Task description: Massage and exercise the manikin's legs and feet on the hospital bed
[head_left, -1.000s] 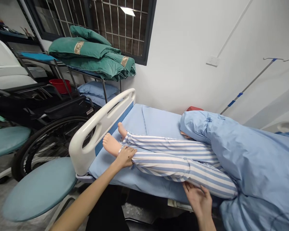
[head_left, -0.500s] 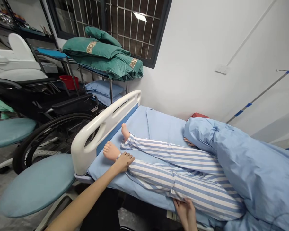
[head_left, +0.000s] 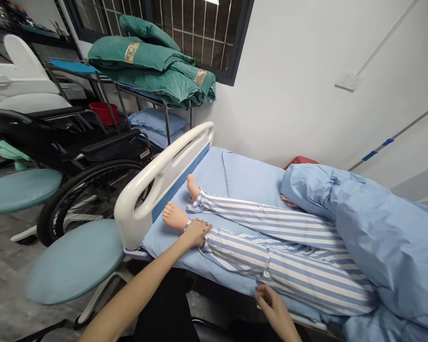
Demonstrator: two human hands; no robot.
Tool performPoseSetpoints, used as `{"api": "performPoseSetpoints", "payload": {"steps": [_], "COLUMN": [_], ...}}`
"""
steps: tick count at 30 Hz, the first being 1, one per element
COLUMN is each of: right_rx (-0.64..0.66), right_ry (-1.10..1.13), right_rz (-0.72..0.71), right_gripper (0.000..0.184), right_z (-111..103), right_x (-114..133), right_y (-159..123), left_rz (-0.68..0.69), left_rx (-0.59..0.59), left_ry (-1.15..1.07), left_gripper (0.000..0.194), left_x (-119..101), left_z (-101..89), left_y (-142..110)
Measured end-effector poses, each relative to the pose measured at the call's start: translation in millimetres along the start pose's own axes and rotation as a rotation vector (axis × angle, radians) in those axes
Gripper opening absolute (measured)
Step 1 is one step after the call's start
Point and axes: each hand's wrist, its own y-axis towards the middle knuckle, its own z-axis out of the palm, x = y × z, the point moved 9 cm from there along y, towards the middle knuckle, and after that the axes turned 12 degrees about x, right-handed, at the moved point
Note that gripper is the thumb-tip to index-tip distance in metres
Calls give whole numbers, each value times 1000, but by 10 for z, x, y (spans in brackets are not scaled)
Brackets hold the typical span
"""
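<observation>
**A:** ok, quick check, where do things stand with you right now?

**B:** closest first; your left hand [head_left: 198, 232] lies across the nursing manikin's [head_left: 271, 232] lower leg, right at the cuff of the striped pyjama trousers [head_left: 288, 268]; the fingers sit close together over the shin, but I can't tell if you're gripping or only resting; your right hand [head_left: 273, 306] is down by the mattress edge, fingers loosely curled and holding nothing, just beside the trouser leg.

**A:** and how far along does the manikin look?

**B:** the trousers are on both legs, cuffs down by the ankles; both bare feet [head_left: 174, 216] are showing, and the legs lie out on the blue bedsheet [head_left: 235, 178]; the blue duvet [head_left: 385, 237] covers the body from the thighs up, so anything under it is hidden.

**A:** what's around you?

**B:** the white bed end-board [head_left: 142, 202] is right past the feet; a round teal stool seat [head_left: 74, 261] sits on your left; behind that is a black wheelchair [head_left: 92, 204], then a metal rack [head_left: 164, 114] with folded green blankets [head_left: 150, 64]; an IV pole [head_left: 388, 147] leans along the far wall.
</observation>
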Motion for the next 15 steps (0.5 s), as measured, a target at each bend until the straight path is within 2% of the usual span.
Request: {"api": "performPoseSetpoints", "payload": {"steps": [3, 7, 10, 15], "right_rx": [115, 24, -38, -68], "right_ry": [-211, -391, -460, -499], "right_rz": [-275, -587, -722, -785], "right_gripper": [24, 19, 25, 37], "right_z": [366, 755, 1029, 1344], "right_x": [772, 1605, 2007, 2508], "right_y": [145, 427, 679, 1167], "left_rz": [1, -3, -5, -39], "left_rx": [10, -22, -30, -65], "left_ry": [-2, -5, -22, -114], "left_gripper": [50, 49, 49, 43], "left_x": [-12, -28, -49, -66], "left_z": [1, -15, 14, 48], "left_y": [-7, -49, -62, -43]}}
